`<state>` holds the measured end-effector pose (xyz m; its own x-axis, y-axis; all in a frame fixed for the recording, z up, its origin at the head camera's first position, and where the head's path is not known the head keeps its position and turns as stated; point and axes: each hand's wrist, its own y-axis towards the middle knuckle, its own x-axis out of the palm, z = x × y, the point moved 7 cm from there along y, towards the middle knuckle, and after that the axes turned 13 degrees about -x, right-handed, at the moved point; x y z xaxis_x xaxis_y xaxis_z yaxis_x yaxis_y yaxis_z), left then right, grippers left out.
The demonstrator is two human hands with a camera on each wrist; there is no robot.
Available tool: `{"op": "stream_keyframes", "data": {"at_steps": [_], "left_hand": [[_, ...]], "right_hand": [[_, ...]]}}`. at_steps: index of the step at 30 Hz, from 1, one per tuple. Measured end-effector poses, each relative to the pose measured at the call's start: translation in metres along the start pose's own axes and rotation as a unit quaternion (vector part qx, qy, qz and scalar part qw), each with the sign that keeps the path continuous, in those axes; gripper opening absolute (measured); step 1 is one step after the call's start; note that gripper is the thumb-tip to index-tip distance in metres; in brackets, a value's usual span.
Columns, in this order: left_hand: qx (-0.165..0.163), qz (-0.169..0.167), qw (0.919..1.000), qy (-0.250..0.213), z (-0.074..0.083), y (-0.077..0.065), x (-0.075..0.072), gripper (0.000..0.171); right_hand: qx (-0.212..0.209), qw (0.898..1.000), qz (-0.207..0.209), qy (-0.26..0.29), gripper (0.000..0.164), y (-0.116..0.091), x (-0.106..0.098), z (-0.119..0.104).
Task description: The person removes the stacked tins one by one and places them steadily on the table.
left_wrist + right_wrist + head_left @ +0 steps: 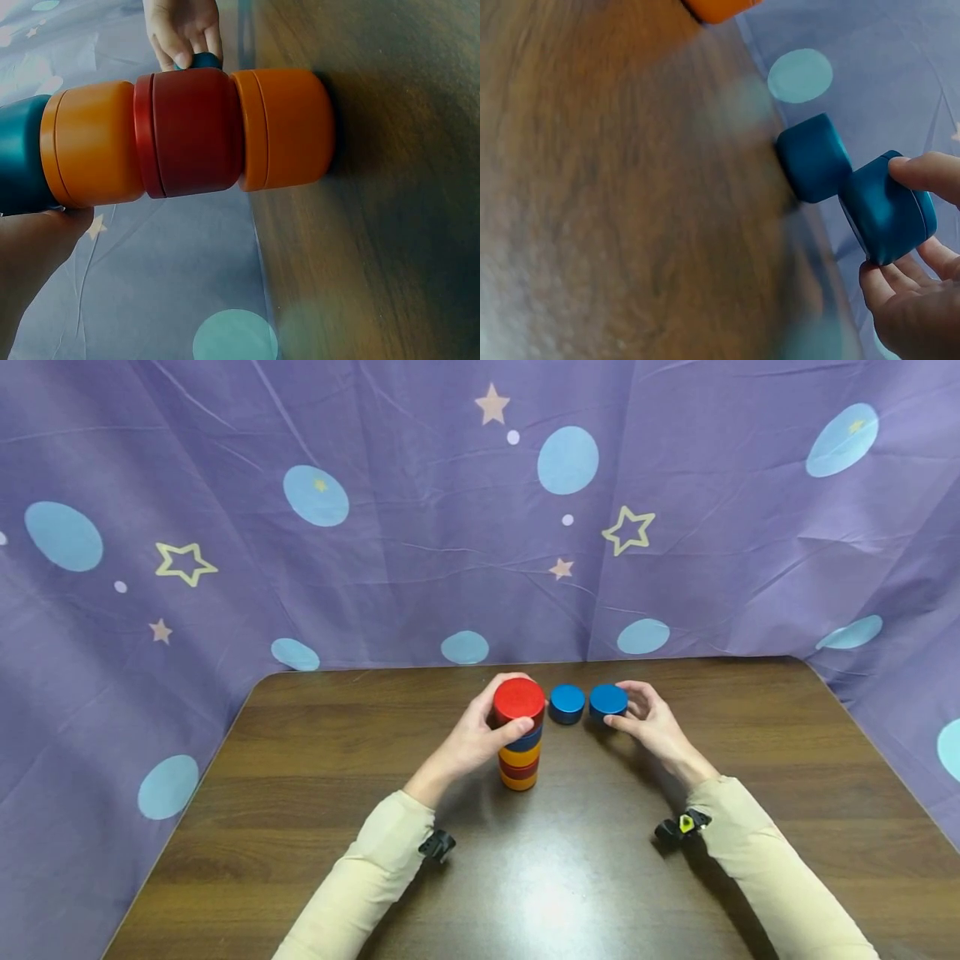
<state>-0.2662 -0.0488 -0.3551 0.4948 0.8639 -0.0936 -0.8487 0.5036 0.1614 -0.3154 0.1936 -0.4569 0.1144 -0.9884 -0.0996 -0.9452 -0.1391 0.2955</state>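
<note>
An upright stack of small round lidded canisters point(519, 758) stands on the table, with a red one point(518, 698) on top, then blue, orange, red and orange below. My left hand point(482, 724) grips the top of the stack, thumb in front and fingers wrapped behind. To the right, my right hand point(651, 722) pinches a blue canister point(885, 210) between thumb and fingers. It appears tilted and raised in the right wrist view. Between it and the stack, another blue canister point(567, 703) rests on the table; the two overlap at a corner in the right wrist view.
The brown wooden table point(315, 827) has its far edge just behind the canisters. A purple cloth point(450, 552) with stars and blue ovals hangs behind it. A black wrist device point(437, 845) is on the left sleeve, and another point(681, 827) on the right.
</note>
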Motion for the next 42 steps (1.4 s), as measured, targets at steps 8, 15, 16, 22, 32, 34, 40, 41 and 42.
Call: {"op": "stream_keyframes", "data": {"at_steps": [8,15,16,22,32,34,40,41,42], "left_hand": [[0.001,0.001,1.0000,-0.003,-0.001,0.000,0.000,0.073],[0.012,0.001,0.9999,-0.008,-0.003,0.001,0.001,0.073],[0.011,0.001,0.9999,-0.009,-0.003,0.001,0.001,0.073],[0.010,0.002,0.9999,-0.007,-0.004,0.001,0.001,0.074],[0.002,0.004,1.0000,0.001,-0.004,-0.001,-0.001,0.067],[0.003,0.004,1.0000,0.000,-0.005,-0.001,-0.001,0.068],[0.003,0.005,1.0000,-0.001,-0.005,0.000,-0.001,0.065],[0.002,0.005,1.0000,-0.002,-0.005,0.000,-0.001,0.064],[0.002,0.005,1.0000,-0.002,-0.005,0.000,-0.001,0.063]], "right_hand": [[0.025,1.000,0.019,-0.004,0.062,0.004,-0.003,0.009],[0.027,0.999,0.029,-0.003,0.063,0.007,-0.003,0.016],[0.028,0.999,0.029,-0.003,0.063,0.007,-0.003,0.017],[0.023,1.000,0.018,-0.007,0.063,0.010,-0.002,0.022],[0.020,1.000,0.005,-0.018,0.062,0.010,0.001,0.022],[0.021,1.000,0.003,-0.017,0.061,0.010,0.001,0.023],[0.024,1.000,0.002,-0.018,0.062,0.010,0.001,0.023],[0.023,1.000,0.002,-0.020,0.062,0.010,0.002,0.023],[0.023,1.000,0.002,-0.021,0.062,0.010,0.002,0.023]]}}
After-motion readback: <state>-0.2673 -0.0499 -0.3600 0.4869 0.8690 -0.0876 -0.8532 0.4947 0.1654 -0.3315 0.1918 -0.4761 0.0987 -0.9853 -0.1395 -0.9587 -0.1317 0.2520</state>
